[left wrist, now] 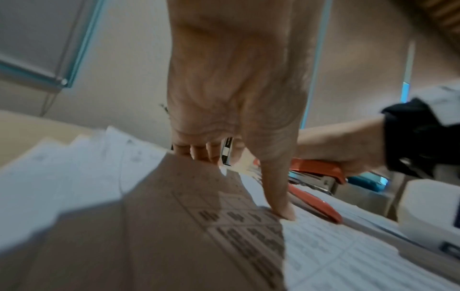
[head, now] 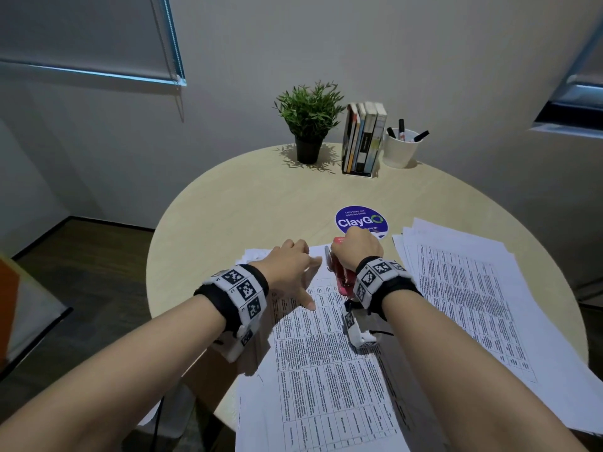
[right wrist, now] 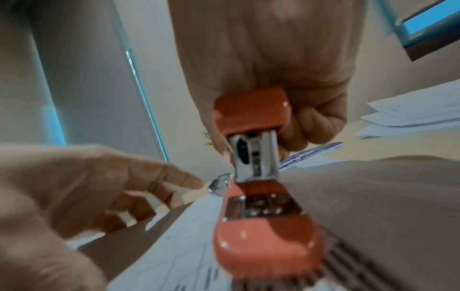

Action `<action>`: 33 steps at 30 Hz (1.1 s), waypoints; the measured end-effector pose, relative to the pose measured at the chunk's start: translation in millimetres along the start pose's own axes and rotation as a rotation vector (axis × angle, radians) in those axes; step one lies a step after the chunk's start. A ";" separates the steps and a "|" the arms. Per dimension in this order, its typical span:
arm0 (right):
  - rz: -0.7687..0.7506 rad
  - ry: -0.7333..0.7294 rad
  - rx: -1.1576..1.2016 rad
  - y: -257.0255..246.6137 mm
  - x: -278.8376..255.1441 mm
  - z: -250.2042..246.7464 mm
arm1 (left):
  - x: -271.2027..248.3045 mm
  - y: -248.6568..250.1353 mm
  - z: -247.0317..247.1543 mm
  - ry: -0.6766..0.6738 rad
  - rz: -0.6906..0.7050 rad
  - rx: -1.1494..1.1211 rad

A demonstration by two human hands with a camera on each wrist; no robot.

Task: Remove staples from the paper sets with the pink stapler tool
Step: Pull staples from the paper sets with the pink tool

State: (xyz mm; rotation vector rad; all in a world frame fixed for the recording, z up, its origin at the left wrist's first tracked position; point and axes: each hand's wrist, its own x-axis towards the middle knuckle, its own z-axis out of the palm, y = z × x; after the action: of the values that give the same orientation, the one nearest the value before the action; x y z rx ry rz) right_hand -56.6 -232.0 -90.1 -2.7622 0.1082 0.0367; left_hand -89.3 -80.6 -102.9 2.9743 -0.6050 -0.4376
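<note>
Head view: right hand [head: 357, 249] fingers around pink stapler [head: 339, 272], left hand [head: 290, 269] thumb flat on paper set [head: 326, 370].

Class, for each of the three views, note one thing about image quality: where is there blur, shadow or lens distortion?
Head view: sharp, dim room; wide lens bows the wall lines; potted plant casts a spiky shadow on the table. Left wrist view: left hand looms large, its shadow darkening the blurred paper set. Right wrist view: soft throughout; the pink stapler smears at its near end, right hand blurred.

We see pink stapler [head: 339, 275], white papers [head: 326, 370] with black-printed grid tables, beige desk [head: 248, 203], blue round sticker [head: 360, 220].
</note>
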 end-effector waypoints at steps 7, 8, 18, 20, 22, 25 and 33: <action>0.066 -0.052 0.638 37.8 -2.0 -18.4 | 14.0 -11.3 -1.3 0.264 -0.160 -0.544; 0.063 -0.067 0.765 42.5 -4.8 -22.3 | 15.2 -13.5 -2.5 0.265 -0.159 -0.579; -0.192 -0.297 0.753 67.9 -21.2 -56.1 | 8.0 -22.4 -61.2 0.377 0.027 -0.889; -0.209 -0.259 0.771 63.3 -22.7 -58.1 | 3.0 -21.1 -73.4 0.381 0.057 -0.919; -0.218 -0.177 0.826 62.4 -22.9 -63.0 | 1.3 -26.9 -77.7 0.422 0.002 -0.878; -0.225 -0.063 0.954 66.0 -22.4 -77.5 | -4.4 -42.8 -75.4 0.532 -0.170 -0.956; -0.423 0.132 1.091 39.8 -32.4 -129.2 | -19.0 -7.4 -103.6 0.635 0.081 -1.301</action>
State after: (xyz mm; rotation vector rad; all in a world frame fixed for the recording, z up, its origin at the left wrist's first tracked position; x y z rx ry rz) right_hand -90.7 -314.2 16.7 -1.6469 -0.3286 -0.2431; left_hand -73.1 -64.6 0.2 1.6631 -0.1976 0.1325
